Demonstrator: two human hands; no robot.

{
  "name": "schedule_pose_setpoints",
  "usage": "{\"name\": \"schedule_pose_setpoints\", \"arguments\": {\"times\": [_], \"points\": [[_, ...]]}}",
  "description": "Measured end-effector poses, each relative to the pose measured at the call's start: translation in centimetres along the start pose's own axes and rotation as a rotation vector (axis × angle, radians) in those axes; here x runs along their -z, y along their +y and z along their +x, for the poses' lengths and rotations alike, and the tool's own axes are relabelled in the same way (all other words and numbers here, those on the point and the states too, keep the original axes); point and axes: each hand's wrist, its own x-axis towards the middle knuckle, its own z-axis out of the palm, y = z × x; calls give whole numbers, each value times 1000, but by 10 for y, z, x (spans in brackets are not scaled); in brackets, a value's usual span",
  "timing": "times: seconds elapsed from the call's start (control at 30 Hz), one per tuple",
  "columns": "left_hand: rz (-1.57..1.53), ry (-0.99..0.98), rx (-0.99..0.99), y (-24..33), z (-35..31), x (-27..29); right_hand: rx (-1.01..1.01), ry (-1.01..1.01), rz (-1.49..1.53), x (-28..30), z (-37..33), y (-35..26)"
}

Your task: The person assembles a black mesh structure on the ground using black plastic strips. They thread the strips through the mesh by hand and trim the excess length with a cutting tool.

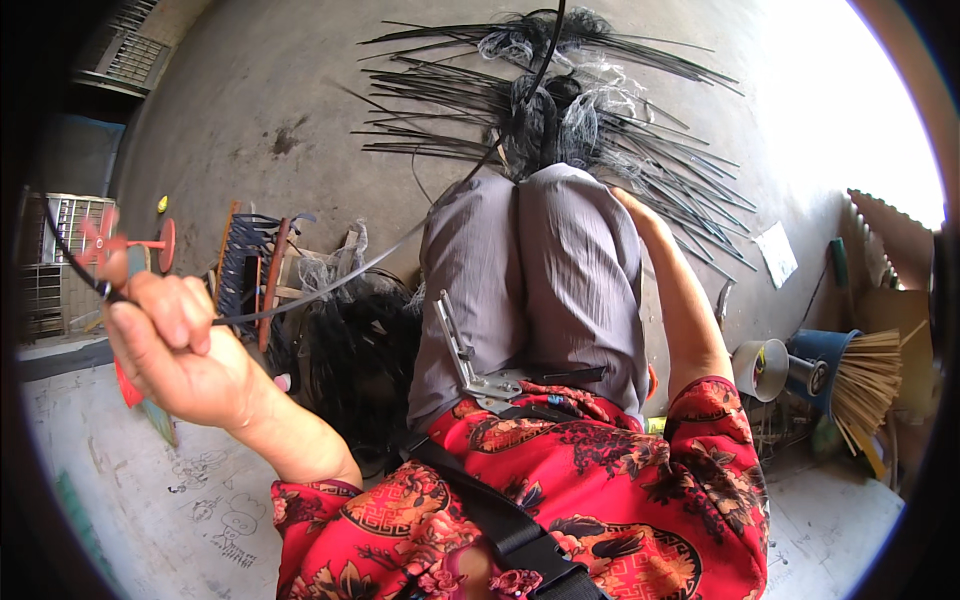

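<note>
My left hand (178, 335) is raised at the left, its fingers closed around a long, thin black strip (330, 287). The strip bows across in front of my knees, and a dark length rises toward the top edge of the view. Out past the right knee reaches my right hand (628, 203); its fingers are hidden behind the leg. On my lap lies a metal hinged tool (462, 350) with a long narrow arm. Bundles of black rods (435, 92), tangled with black and whitish netting (580, 125), lie on the floor beyond my knees.
Black stringy material (360, 345) is heaped left of my legs, by a low wooden frame (268, 280). A red fan (165, 245) stands at the far left. On the right are a blue bucket (826, 375) of thin wooden sticks and a white paper (776, 254).
</note>
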Motion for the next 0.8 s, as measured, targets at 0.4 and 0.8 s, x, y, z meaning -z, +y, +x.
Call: {"name": "schedule_pose_setpoints", "arguments": {"times": [0.4, 0.8], "points": [[-91, 314, 337, -97, -27, 157, -66, 209, 880, 39, -37, 15], [-509, 37, 747, -191, -98, 114, 644, 652, 236, -23, -219, -204]]}}
